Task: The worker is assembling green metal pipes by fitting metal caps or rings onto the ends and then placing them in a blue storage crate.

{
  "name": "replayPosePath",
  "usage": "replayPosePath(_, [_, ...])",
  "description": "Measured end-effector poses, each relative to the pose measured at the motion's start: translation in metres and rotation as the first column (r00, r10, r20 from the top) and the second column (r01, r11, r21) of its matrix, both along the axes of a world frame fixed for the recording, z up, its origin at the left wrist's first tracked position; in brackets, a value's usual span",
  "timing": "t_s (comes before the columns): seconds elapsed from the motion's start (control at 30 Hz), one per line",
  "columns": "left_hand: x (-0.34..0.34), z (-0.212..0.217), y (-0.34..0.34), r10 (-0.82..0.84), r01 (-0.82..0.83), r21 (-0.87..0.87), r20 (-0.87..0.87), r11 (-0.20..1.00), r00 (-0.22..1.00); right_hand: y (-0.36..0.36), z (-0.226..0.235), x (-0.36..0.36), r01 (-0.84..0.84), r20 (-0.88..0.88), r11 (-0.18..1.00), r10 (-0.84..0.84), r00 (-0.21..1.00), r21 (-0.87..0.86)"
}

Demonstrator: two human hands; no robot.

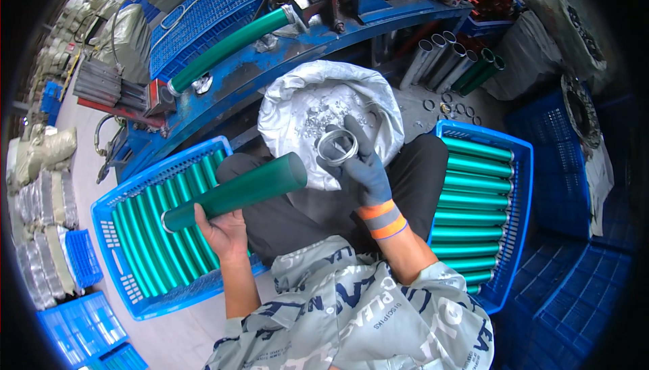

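My left hand (226, 231), bare, is closed round the lower end of a green tube (250, 187). The tube slants up to the right over my lap, its wider-looking end near the sack. In a grey glove with an orange-striped cuff, my right hand (368, 174) grips a shiny metal ring (336, 162) between thumb and fingers; whether it is one ring or a few stacked is unclear. The ring is just right of the tube's far end, apart from it. Below and beyond both hands stands an open white sack (276, 110) with small metal pieces inside.
Blue crates of green tubes flank me, a left crate (101, 252) and a right crate (519, 214). Ahead, a blue machine bench (307, 45) carries another green tube (230, 49). Upright tubes (449, 66) and loose rings (460, 108) are on the floor at far right.
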State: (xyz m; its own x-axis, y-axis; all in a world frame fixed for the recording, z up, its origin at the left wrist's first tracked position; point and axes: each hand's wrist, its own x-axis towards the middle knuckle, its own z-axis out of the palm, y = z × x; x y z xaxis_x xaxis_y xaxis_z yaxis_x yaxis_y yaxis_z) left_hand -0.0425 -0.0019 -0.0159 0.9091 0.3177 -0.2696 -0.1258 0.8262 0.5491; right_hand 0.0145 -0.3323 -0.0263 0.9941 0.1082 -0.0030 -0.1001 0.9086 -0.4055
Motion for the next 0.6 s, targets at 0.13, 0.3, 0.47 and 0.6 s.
replayPosePath(0.13, [0.001, 0.001, -0.002, 0.002, -0.002, -0.002, -0.009, 1.0, 1.0, 0.006, 0.011, -0.005, 0.175, 0.075, 0.952, -0.161, 0.984, -0.25])
replayPosePath(0.3, [0.0, -0.007, 0.003, -0.013, 0.013, 0.012, 0.0, 1.0, 1.0, 0.007, 0.017, -0.005, 0.19, 0.099, 0.942, -0.169, 0.981, -0.277])
replayPosePath(0.47, [-0.002, -0.007, 0.003, -0.001, 0.001, 0.011, -0.001, 1.0, 1.0, 0.004, 0.022, -0.006, 0.111, 0.019, 0.985, -0.109, 0.994, -0.134])
replayPosePath(0.6, [-0.003, -0.007, 0.002, 0.0, 0.0, 0.01, -0.001, 1.0, 1.0, -0.005, 0.022, -0.007, -0.023, -0.103, 0.999, 0.019, 0.995, -0.037])
